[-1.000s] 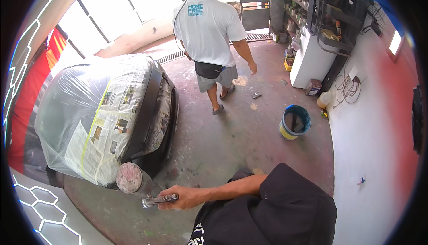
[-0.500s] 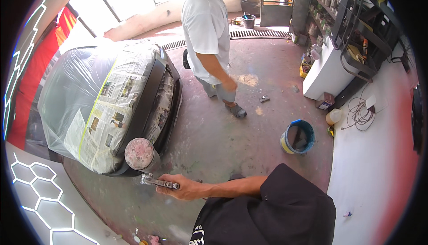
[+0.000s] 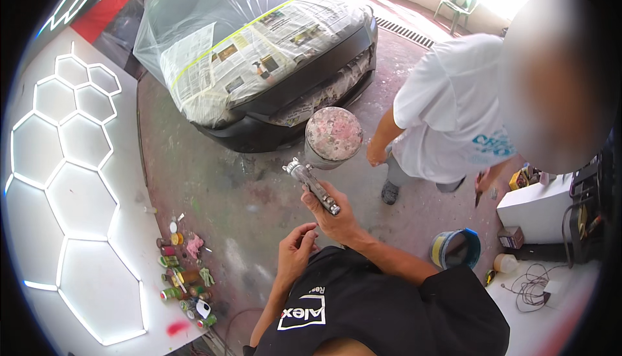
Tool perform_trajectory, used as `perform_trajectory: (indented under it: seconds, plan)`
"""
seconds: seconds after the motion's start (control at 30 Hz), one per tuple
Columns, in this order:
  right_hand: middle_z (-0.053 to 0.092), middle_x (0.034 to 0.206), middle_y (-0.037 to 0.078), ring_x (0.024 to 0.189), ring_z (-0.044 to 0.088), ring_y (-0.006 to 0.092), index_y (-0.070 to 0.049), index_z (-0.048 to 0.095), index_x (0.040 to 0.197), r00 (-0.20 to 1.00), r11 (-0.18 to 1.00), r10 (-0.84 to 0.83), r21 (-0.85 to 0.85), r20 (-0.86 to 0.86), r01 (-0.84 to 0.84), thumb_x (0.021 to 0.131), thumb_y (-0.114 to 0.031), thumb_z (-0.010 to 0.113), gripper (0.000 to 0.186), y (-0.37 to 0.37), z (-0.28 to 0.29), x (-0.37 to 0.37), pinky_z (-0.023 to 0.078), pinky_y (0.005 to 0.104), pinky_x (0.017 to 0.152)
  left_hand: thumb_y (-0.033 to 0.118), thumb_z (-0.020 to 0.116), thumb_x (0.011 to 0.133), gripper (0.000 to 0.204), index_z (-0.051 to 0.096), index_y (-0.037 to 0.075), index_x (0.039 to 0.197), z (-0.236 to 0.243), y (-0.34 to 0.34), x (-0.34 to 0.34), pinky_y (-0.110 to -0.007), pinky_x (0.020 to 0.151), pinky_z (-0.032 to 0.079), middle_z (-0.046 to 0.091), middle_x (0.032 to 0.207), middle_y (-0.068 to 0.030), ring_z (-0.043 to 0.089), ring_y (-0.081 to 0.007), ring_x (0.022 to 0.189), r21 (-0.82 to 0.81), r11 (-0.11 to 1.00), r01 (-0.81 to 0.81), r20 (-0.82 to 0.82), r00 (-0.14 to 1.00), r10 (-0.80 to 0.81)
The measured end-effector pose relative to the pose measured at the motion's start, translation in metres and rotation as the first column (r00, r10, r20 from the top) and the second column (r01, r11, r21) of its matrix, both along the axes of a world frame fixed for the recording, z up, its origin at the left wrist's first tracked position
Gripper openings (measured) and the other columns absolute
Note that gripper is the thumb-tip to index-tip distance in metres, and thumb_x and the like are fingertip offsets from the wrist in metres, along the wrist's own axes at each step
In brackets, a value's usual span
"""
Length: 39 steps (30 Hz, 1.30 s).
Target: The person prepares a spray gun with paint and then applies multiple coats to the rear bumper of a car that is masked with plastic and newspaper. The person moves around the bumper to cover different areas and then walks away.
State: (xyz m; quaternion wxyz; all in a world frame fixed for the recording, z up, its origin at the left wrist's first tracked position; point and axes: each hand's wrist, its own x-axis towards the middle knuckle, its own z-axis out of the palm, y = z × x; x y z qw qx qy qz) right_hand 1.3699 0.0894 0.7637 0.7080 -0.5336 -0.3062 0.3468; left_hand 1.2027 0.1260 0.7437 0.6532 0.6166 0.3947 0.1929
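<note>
A metal paint spray gun [image 3: 311, 186] is in my right hand [image 3: 337, 218], whose fingers are wrapped round its handle. On the gun sits a round cup [image 3: 334, 134] with a lid stained pink and grey. My left hand [image 3: 296, 252] is just left of and below the right one, fingers curled and thumb close to the index finger. What it holds, if anything, I cannot make out. Beyond the gun stands a dark car [image 3: 311, 90], its bonnet covered with newspaper [image 3: 259, 61], yellow-green tape and clear plastic film.
A co-worker in a white shirt [image 3: 447, 110] stands close on the right. Behind them are a blue-rimmed bucket [image 3: 478, 252], a white cabinet [image 3: 538, 208] and a coiled cable [image 3: 528, 288]. Several cans and bottles [image 3: 181, 278] stand at the lower left, beside a white panel with hexagonal lights [image 3: 84, 139].
My view has swung left, so the car sits further right in it. The co-worker has come nearer on the right. My left hand has come into view; the right still grips the spray gun.
</note>
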Motion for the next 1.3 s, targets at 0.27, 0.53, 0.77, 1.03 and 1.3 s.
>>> perform_trajectory:
  seconds: [0.27, 0.53, 0.77, 1.03, 1.3]
  plan:
    - [0.066, 0.088, 0.005, 0.079, 0.058, 0.0116, -0.002, 0.068, 0.127, 0.973, 0.981, 0.191, -0.070, 0.127, -0.183, 0.105, -0.031, 0.078, 0.038, 0.035, 0.003, -0.075, 0.050, 0.0325, 0.071, 0.012, 0.065, 0.109, 0.021, 0.070, -0.003, 0.122, -0.048, 0.040, -0.063, -0.028, 0.084, 0.056, 0.074, 0.106, -0.0022, 0.068, -0.0094, 0.096, 0.021, 0.981, 0.194, 0.084, 0.977, -0.196]
    - [0.069, 0.090, 0.007, 0.081, 0.060, 0.0129, -0.002, 0.069, 0.126, 0.977, 0.990, 0.138, -0.032, 0.160, -0.135, 0.104, -0.027, 0.079, 0.035, 0.071, 0.004, -0.124, 0.052, 0.0339, 0.072, 0.006, 0.064, 0.106, 0.019, 0.071, -0.004, 0.121, -0.053, 0.103, -0.110, -0.033, 0.093, 0.056, 0.076, 0.114, -0.0058, 0.070, -0.0149, 0.107, 0.059, 0.928, 0.368, 0.100, 0.923, -0.372]
    - [0.070, 0.090, 0.007, 0.081, 0.062, 0.0127, -0.002, 0.070, 0.125, 0.994, 0.998, 0.058, -0.025, 0.088, -0.056, 0.104, -0.027, 0.078, 0.034, 0.064, 0.005, -0.123, 0.051, 0.0334, 0.071, 0.005, 0.066, 0.104, 0.017, 0.073, -0.002, 0.118, -0.038, 0.121, -0.083, -0.036, 0.098, 0.055, 0.076, 0.118, -0.0058, 0.070, -0.0180, 0.113, 0.206, 0.854, 0.478, 0.152, 0.847, -0.510]
    - [0.071, 0.093, 0.007, 0.082, 0.064, 0.0126, -0.001, 0.070, 0.126, 0.997, 0.997, -0.077, -0.023, 0.013, 0.077, 0.103, -0.028, 0.080, 0.037, 0.026, -0.011, -0.024, 0.053, 0.0333, 0.072, 0.008, 0.067, 0.104, 0.017, 0.074, -0.002, 0.116, -0.065, 0.109, 0.018, -0.035, 0.091, 0.056, 0.078, 0.111, -0.0075, 0.073, -0.0176, 0.101, 0.224, 0.746, 0.628, 0.003, 0.765, -0.645]
    - [0.077, 0.100, 0.008, 0.088, 0.068, 0.0118, 0.001, 0.069, 0.133, 0.849, 0.860, -0.509, 0.126, 0.141, 0.494, 0.102, -0.021, 0.081, 0.039, -0.074, -0.010, 0.159, 0.055, 0.0317, 0.077, 0.021, 0.074, 0.103, 0.048, 0.063, 0.001, 0.146, -0.068, 0.078, 0.176, -0.034, 0.091, 0.058, 0.076, 0.116, -0.0119, 0.073, -0.0198, 0.101, -0.033, 0.672, 0.740, -0.295, 0.635, -0.714]
